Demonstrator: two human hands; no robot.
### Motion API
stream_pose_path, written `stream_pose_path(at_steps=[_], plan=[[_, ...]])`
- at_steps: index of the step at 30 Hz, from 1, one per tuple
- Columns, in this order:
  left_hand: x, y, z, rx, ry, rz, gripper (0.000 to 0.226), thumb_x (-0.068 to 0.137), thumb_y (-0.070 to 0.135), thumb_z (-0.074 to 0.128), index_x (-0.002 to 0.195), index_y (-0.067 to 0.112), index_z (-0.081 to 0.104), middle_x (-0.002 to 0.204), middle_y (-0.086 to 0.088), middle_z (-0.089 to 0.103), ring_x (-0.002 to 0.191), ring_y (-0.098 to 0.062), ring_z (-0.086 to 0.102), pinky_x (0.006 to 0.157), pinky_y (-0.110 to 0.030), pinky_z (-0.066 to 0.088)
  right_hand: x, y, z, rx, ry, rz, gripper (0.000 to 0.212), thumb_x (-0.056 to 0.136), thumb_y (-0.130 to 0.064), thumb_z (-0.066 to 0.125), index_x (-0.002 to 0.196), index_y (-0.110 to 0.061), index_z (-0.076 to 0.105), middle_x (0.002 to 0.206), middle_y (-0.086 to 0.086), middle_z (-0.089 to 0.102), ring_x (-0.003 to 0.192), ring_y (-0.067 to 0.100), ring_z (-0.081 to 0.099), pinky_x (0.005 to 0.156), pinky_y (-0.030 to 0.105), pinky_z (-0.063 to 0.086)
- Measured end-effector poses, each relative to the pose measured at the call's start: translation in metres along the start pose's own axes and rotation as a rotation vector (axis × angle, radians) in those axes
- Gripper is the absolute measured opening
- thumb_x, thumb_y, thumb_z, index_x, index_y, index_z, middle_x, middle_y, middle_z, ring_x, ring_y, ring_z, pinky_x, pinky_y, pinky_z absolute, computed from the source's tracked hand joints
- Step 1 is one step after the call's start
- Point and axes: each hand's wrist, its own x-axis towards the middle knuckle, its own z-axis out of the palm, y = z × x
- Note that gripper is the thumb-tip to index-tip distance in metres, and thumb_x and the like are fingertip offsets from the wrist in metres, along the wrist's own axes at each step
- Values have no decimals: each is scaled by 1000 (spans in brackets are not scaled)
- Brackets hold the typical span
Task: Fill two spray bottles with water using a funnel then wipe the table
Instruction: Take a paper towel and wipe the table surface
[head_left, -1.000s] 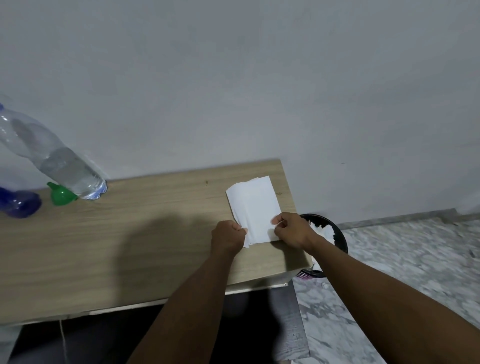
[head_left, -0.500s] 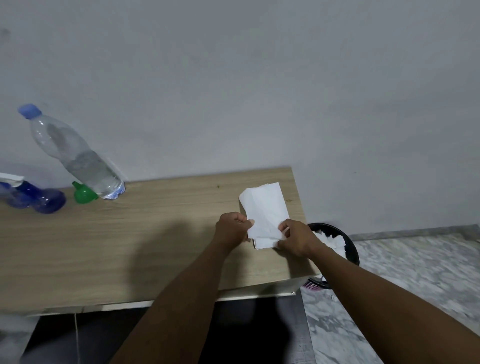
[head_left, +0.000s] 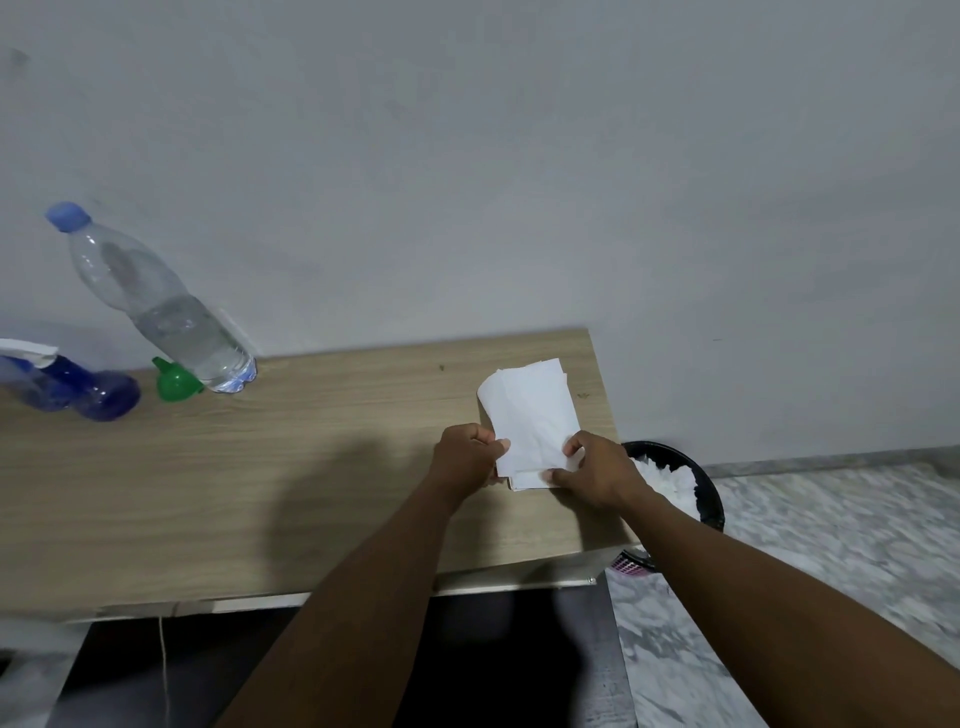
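1. The table (head_left: 291, 467) has a light wooden top and fills the left and middle of the frame; its far edge stands against the wall.
2. At the left edge of the frame a blue spray bottle (head_left: 78, 387) stands on the top, partly cut off by the frame.
3. Just to the right of it is a small green funnel (head_left: 176, 380), and it touches a clear water bottle (head_left: 171, 317) with a blue cap, about half full.
4. Near the right end of the top, a stack of white paper tissues (head_left: 532, 421) rests on the wood, its far end raised.
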Motion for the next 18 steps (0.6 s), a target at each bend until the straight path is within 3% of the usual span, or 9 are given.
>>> stream_pose_path(at_steps=[3, 5, 8, 13, 18], plan=[[0, -3, -4, 22, 11, 4, 19, 80, 23, 76, 69, 14, 63, 79, -14, 72, 79, -40, 73, 58, -27, 48, -3, -2, -2, -4, -22, 1, 61, 68, -60, 78, 111, -25, 54, 106, -5, 54, 97, 17, 55, 75, 31, 46], [1, -4, -6, 23, 16, 6, 19, 79, 24, 76, 69, 15, 63, 81, -16, 72, 81, -40, 73, 59, -27, 47, -3, 0, -1, -72, -21, -18, 59, 70, -50, 78, 117, -27, 52, 112, -2, 56, 98, 18, 55, 78, 33, 49], [0, -1, -10, 16, 18, 8, 21, 82, 18, 75, 68, 12, 60, 75, -15, 68, 74, -41, 72, 54, -25, 47, -5, 0, 0, -167, -8, -41, 55, 77, -35, 72, 126, -28, 46, 122, 5, 53, 103, 22, 54, 85, 36, 50], [-1, 8, -15, -9, 4, 23, 28, 84, 15, 73, 63, 13, 54, 65, -9, 58, 58, -29, 61, 49, -25, 48, -9, -9, 5, -231, 40, -59, 64, 77, -42, 71, 131, -26, 40, 125, 6, 46, 115, 28, 48, 89, 41, 49], [1, 17, -28, -40, 17, 42, 18, 80, 22, 73, 73, 10, 61, 76, -16, 68, 57, -32, 65, 45, -24, 45, -8, -22, 7, -235, 55, -107, 63, 77, -42, 70, 131, -26, 42, 126, 6, 44, 117, 27, 45, 92, 41, 48]])
